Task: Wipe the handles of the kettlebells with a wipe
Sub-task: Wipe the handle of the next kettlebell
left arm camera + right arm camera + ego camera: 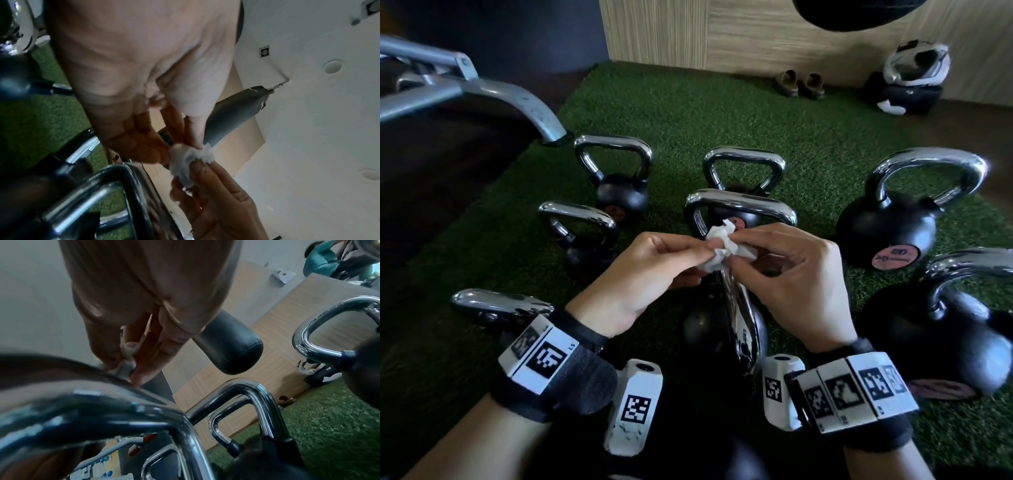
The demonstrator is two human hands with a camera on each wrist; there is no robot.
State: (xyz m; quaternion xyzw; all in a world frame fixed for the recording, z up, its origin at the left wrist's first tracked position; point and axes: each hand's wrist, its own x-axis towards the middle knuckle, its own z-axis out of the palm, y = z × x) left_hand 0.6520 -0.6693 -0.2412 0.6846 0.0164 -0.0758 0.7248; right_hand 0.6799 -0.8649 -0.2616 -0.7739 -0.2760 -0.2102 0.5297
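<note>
Several black kettlebells with chrome handles stand on green turf (688, 113). A crumpled white wipe (722, 246) is held in the air between both hands, just above the chrome handle (739, 318) of the nearest kettlebell. My left hand (654, 270) pinches the wipe from the left and my right hand (787, 270) pinches it from the right. In the left wrist view the wipe (189, 159) bunches between the fingertips of both hands. In the right wrist view the wipe (127, 360) shows as a small white wad behind a blurred chrome handle (102, 415).
Behind the hands stands another kettlebell handle (739, 205); bigger kettlebells sit at the right (893, 219) and near right (945, 329). A grey metal bench frame (482, 92) crosses the upper left. Shoes (801, 84) and a helmet (917, 63) lie by the wooden wall. A punching bag (226, 345) hangs above.
</note>
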